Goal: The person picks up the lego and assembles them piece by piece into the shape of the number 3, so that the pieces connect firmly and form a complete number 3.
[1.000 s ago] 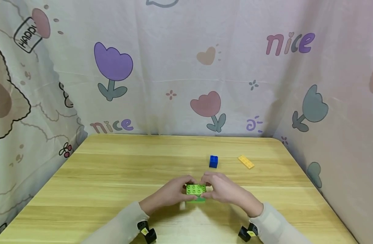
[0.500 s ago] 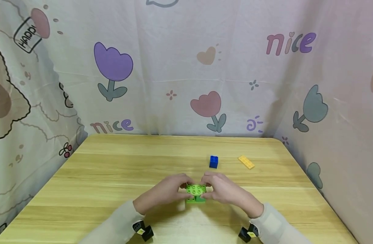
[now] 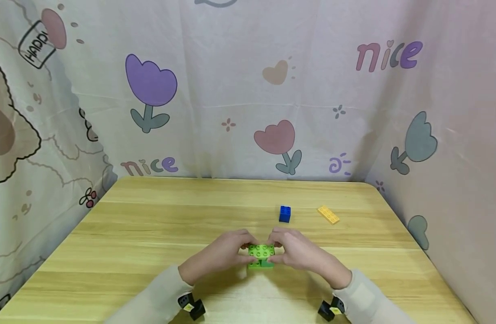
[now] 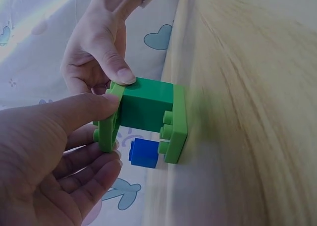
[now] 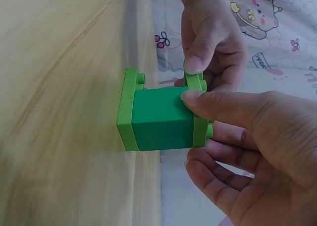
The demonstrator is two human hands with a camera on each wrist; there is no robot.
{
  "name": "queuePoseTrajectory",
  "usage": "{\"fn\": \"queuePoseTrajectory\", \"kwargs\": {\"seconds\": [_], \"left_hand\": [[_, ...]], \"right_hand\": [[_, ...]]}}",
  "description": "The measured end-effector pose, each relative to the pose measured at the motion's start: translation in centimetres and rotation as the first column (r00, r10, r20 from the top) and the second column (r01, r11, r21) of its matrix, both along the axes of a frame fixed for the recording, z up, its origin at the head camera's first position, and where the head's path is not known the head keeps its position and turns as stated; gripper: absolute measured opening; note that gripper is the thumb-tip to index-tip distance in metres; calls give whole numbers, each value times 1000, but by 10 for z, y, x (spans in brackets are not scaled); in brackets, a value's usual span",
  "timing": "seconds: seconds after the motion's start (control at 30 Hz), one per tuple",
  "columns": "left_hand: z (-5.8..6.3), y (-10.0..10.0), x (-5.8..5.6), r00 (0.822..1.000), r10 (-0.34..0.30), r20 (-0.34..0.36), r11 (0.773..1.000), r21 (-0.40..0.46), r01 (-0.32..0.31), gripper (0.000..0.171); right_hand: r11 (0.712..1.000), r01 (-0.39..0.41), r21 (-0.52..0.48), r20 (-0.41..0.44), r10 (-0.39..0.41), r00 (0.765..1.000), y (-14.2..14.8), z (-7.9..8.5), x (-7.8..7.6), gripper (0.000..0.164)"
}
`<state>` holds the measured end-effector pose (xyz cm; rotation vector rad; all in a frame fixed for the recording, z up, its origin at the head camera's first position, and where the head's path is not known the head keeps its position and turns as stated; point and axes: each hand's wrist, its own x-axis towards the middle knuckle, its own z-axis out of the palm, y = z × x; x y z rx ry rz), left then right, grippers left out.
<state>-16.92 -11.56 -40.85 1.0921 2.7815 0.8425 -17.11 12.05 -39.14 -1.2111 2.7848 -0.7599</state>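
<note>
A light green building-block plate [image 3: 261, 250] lies level on top of a darker green brick [image 4: 148, 107]. Under that brick is a second light green plate [image 5: 128, 112] on the table. The brick fills the right part of the gap between the plates; studs of the lower plate show at the left. My left hand [image 3: 225, 253] pinches the left end of the upper plate, thumb in front and fingers behind. At the right end my right hand [image 3: 295, 253] pinches the same plate, its thumb tip by the brick's upper edge.
Behind the hands on the wooden table [image 3: 159, 216] stands a blue brick [image 3: 285, 214]. Farther right lies a flat yellow plate [image 3: 328, 214]. A printed curtain [image 3: 215, 90] hangs along the table's back and sides.
My left hand and thumb have drawn back a little to the left, uncovering studs of the lower plate. The right hand has stayed about where it was.
</note>
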Motion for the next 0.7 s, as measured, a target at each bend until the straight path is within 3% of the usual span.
{"fn": "queuePoseTrajectory", "kwargs": {"seconds": [0.7], "left_hand": [[0,2,1,1000,-4,-14,1000,26,4,31]], "right_hand": [[1000,-10,17,7,10,1000,2,-3,-2,30]]}}
